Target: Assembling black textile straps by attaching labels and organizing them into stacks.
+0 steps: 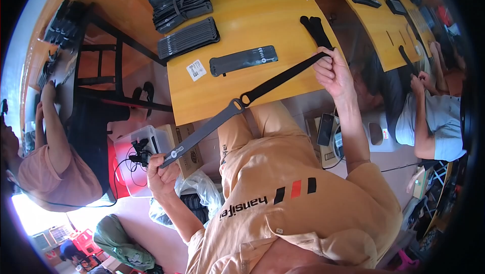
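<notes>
A long strap is stretched at a slant between my two hands, above my lap and the table's near edge. Its grey length (204,131) ends in my left hand (162,175), whose fingers are closed round it. The black length (283,78) runs up to my right hand (333,74), which pinches it. Oval end loops of both lengths meet in the middle; whether they are joined, I cannot tell. Past my right hand, black strap ends (317,30) lie over the table. Nearby on the yellow table (283,16) rest a dark flat packet (243,61) and a white printed label (196,70).
Stacked dark packets (188,38) and a bundled pile (180,3) occupy the table's far left. One person (60,173) works at left, another (429,122) at the right-hand table (376,36). Below are a clear bin (134,147), a cardboard box (189,155) and a plastic bag (212,190).
</notes>
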Motion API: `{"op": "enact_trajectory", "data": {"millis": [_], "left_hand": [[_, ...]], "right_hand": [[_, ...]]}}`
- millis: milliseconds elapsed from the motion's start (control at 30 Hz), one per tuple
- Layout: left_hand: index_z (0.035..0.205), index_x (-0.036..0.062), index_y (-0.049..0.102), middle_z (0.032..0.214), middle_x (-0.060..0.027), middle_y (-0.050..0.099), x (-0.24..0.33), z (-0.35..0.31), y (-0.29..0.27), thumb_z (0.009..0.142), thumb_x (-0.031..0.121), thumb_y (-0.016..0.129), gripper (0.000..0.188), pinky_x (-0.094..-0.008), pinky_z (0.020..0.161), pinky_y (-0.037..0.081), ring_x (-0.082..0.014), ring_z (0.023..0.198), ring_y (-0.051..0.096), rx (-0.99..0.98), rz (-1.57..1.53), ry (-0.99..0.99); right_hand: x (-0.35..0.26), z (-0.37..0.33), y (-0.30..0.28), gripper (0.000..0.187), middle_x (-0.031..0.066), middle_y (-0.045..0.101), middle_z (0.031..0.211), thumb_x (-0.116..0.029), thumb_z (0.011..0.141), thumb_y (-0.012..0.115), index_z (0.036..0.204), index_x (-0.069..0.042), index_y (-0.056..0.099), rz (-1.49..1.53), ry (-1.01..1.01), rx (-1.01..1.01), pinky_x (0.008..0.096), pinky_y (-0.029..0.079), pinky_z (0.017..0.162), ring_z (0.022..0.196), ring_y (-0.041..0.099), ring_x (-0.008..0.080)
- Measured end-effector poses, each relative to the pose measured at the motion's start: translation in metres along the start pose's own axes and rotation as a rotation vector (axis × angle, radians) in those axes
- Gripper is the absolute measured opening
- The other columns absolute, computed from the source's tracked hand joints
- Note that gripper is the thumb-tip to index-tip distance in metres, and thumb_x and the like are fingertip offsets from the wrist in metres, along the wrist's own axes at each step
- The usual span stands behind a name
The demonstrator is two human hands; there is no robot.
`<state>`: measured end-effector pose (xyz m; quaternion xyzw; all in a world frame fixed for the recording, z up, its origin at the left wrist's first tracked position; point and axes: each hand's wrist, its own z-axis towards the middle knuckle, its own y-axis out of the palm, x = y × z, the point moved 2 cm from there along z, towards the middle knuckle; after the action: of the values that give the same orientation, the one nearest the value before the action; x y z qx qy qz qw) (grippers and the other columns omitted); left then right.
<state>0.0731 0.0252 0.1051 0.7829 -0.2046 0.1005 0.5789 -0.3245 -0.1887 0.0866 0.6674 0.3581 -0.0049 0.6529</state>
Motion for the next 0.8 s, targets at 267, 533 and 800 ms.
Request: {"op": "enact_trajectory", "data": {"millis": [267,533,800], "left_hand": [[0.053,0.0127,0.031,0.043,0.0057,0.028,0.039,-0.054,-0.033,0.087,0.014,0.045,0.037,-0.0196,0.029,0.016,-0.0035,0.030,0.022,-0.023,0.029,0.222],[0.063,0.0132,0.040,0.054,0.0039,0.039,-0.044,0.039,-0.042,0.090,0.029,0.051,0.033,-0.0212,0.037,0.021,-0.0058,0.043,0.034,0.611,0.522,0.329],[0.091,0.0009,0.060,0.068,-0.0069,0.061,-0.104,0.086,-0.058,0.091,0.042,0.045,0.043,-0.0224,0.046,0.043,-0.0121,0.052,0.055,0.506,0.534,-0.003]], "right_hand": [[-0.101,-0.027,0.009,0.030,-0.0059,0.030,0.055,-0.028,0.092,0.046,0.067,-0.012,0.040,-0.315,-0.408,0.332,0.0147,0.021,0.030,0.038,0.025,0.0023],[-0.086,-0.032,0.060,0.036,-0.0010,0.035,0.055,-0.025,0.090,0.043,0.058,-0.013,0.033,-0.664,-0.306,-0.125,0.0164,0.024,0.029,0.033,0.033,0.0050],[-0.070,-0.047,0.114,0.004,0.0071,0.057,0.071,0.009,0.080,0.053,0.080,0.006,0.056,-1.910,-0.511,-0.021,0.0214,0.048,0.049,0.059,0.058,0.0123]]}}
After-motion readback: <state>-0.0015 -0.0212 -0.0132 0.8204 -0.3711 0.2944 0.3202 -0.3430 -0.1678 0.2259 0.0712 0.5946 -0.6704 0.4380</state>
